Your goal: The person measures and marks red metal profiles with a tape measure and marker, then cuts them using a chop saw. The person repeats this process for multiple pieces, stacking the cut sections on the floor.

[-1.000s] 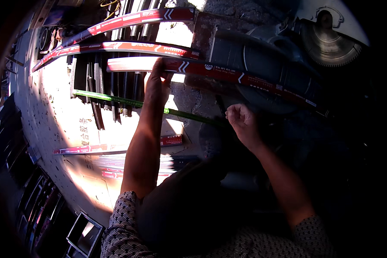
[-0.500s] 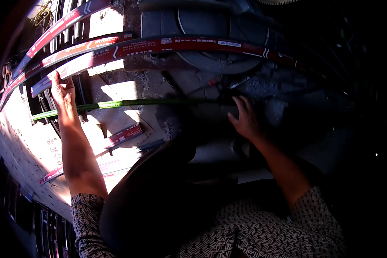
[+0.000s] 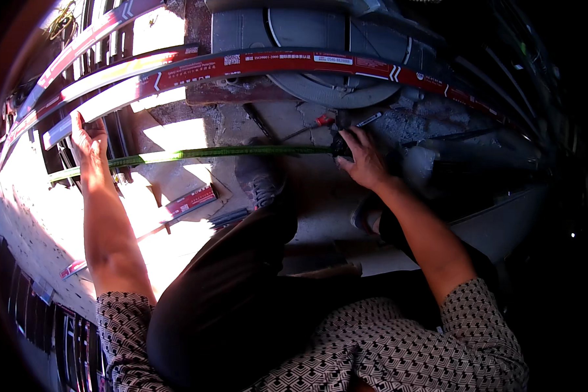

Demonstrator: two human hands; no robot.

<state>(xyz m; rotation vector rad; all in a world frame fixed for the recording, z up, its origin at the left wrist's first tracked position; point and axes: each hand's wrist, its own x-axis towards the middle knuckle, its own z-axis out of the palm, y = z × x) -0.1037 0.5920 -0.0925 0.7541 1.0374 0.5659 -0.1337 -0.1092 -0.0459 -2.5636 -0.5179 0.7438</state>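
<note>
A long metal profile strip (image 3: 196, 72) with a red-and-white protective film runs across the upper part of the view. My left hand (image 3: 90, 140) is at its left end, fingers closed against the lower edge; part of the grip is hidden. Below the strip, a green tape measure blade (image 3: 242, 151) stretches nearly level from left to centre and passes by my left wrist. At its right end lies the dark tape measure case (image 3: 339, 145). My right hand (image 3: 367, 160) is closed over that case, fingers curled at its right side, partly in shadow.
Behind the strip stands a grey machine with a round base (image 3: 333, 95). Further film-covered strips (image 3: 88, 44) lie at upper left. On the floor are a red-handled screwdriver (image 3: 324, 120), a marker (image 3: 369, 119), a dark pen-like tool (image 3: 259, 122) and a short red-filmed piece (image 3: 189, 201).
My right hand has moved slightly left onto the tape measure case. My left hand has shifted a little left and down along with the strip's end. The picture is brighter.
</note>
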